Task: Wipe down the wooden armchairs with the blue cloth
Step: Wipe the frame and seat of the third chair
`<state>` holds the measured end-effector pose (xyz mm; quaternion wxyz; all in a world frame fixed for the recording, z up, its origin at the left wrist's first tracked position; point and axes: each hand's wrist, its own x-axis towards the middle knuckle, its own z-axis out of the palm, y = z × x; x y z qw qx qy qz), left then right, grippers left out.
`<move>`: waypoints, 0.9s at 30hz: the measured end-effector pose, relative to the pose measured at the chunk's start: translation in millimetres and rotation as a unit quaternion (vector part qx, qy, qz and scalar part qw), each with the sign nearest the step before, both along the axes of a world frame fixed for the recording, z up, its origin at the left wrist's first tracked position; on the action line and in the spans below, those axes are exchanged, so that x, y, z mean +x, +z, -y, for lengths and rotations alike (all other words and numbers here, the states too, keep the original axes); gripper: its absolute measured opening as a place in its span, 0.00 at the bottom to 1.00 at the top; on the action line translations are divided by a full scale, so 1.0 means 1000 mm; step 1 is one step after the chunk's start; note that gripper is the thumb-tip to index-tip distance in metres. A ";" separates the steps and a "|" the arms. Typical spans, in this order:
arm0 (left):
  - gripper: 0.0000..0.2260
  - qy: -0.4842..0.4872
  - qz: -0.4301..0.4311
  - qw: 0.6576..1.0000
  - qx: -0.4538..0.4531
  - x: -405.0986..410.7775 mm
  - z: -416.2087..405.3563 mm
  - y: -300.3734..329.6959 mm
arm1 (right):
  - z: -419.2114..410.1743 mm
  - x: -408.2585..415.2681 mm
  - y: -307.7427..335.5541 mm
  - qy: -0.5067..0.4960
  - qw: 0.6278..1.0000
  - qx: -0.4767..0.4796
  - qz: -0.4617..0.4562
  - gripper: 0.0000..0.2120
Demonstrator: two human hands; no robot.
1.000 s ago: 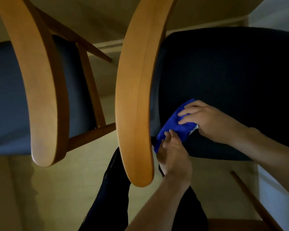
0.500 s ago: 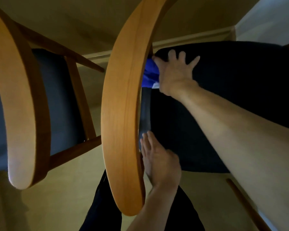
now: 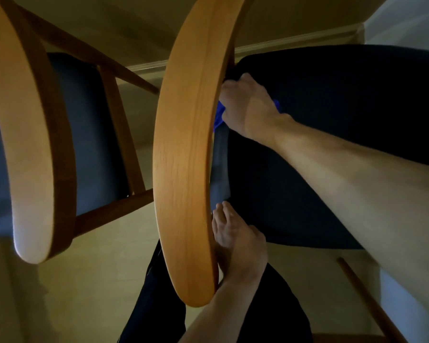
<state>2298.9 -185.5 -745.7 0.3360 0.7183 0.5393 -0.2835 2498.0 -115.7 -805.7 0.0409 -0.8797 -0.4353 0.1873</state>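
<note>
Two wooden armchairs with dark blue seats stand side by side. The curved armrest (image 3: 186,149) of the right chair runs down the middle of the view. My right hand (image 3: 248,107) presses the blue cloth (image 3: 218,115) against the inner side of that armrest, beside the dark seat cushion (image 3: 332,107). Only small bits of the cloth show around the hand. My left hand (image 3: 235,241) rests with straight fingers against the inner side of the same armrest near its front end.
The left chair's armrest (image 3: 27,144) and its blue seat (image 3: 89,134) fill the left side. A white skirting board (image 3: 295,40) runs along the wall behind. My dark trouser legs (image 3: 156,288) stand on pale floor between the chairs. A wooden rail (image 3: 362,288) lies at lower right.
My right hand carried the cloth from the seat's front up along the armrest's inner side, then slid back a little toward me. My left hand let go of the cloth and stays flat against the armrest.
</note>
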 end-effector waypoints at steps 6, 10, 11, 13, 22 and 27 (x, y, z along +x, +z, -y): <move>0.18 0.009 -0.012 0.999 -0.047 -0.002 -0.005 -0.002 | 0.056 -0.068 0.019 0.056 0.962 0.021 -0.267 0.09; 0.15 -0.021 0.001 0.997 -0.076 -0.007 -0.003 0.000 | 0.076 -0.108 0.014 0.098 0.982 -0.044 -0.153 0.29; 0.18 -0.040 0.005 0.996 -0.073 -0.007 -0.002 0.001 | 0.076 -0.112 0.012 0.105 0.984 -0.056 -0.135 0.32; 0.23 -0.060 0.010 0.996 -0.064 -0.006 -0.002 0.001 | 0.074 -0.107 0.013 0.124 0.985 -0.051 -0.107 0.31; 0.15 -0.404 0.068 0.911 -0.042 -0.029 0.005 0.000 | 0.031 0.007 -0.004 -0.125 0.990 0.060 -0.030 0.20; 0.12 -0.511 0.030 0.859 -0.021 -0.036 0.008 -0.007 | 0.056 -0.073 -0.003 0.019 0.989 0.050 -0.137 0.17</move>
